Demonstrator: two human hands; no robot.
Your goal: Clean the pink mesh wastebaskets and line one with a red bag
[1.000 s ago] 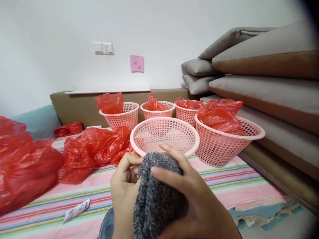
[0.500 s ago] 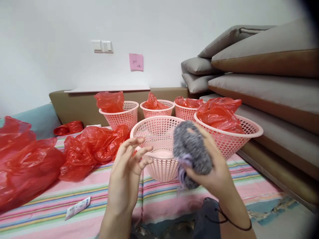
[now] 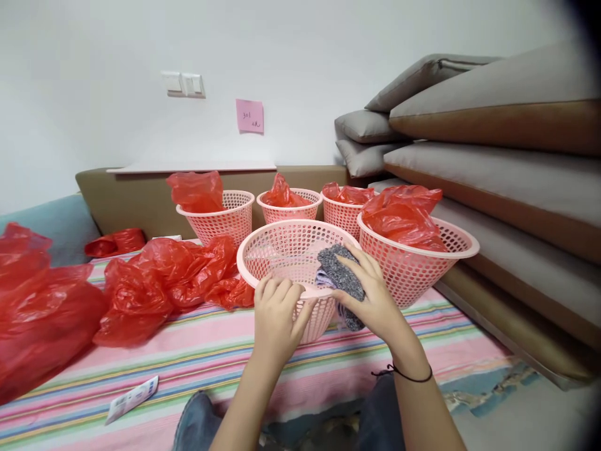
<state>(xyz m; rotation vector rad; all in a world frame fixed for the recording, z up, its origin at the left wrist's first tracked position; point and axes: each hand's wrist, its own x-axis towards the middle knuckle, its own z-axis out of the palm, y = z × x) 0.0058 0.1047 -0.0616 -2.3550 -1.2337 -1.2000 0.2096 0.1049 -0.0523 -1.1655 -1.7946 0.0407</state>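
Observation:
The nearest pink plastic basket (image 3: 251, 254) stands tilted toward me on the striped cloth, with its perforated inside showing. My left hand (image 3: 280, 313) is closed on its front rim, fingers over the edge and thumb along the outside. My right hand (image 3: 370, 291) grips a fuzzy grey knitted bundle (image 3: 339, 269) with a lilac striped part. That bundle lies across the basket's right front rim, partly inside and partly hanging outside. Which kind of garment it is, I cannot tell.
Behind stand more pink baskets (image 3: 218, 224) with red plastic bags (image 3: 401, 216) in them. Crumpled red bags (image 3: 141, 288) lie left on the striped cloth (image 3: 201, 357), near a small white packet (image 3: 132, 399). Stacked grey and brown cushions (image 3: 498, 169) border the right side.
My left hand has moved down and right and closed on the basket's rim. My right hand has brought the grey bundle down onto the rim. The view has shifted slightly.

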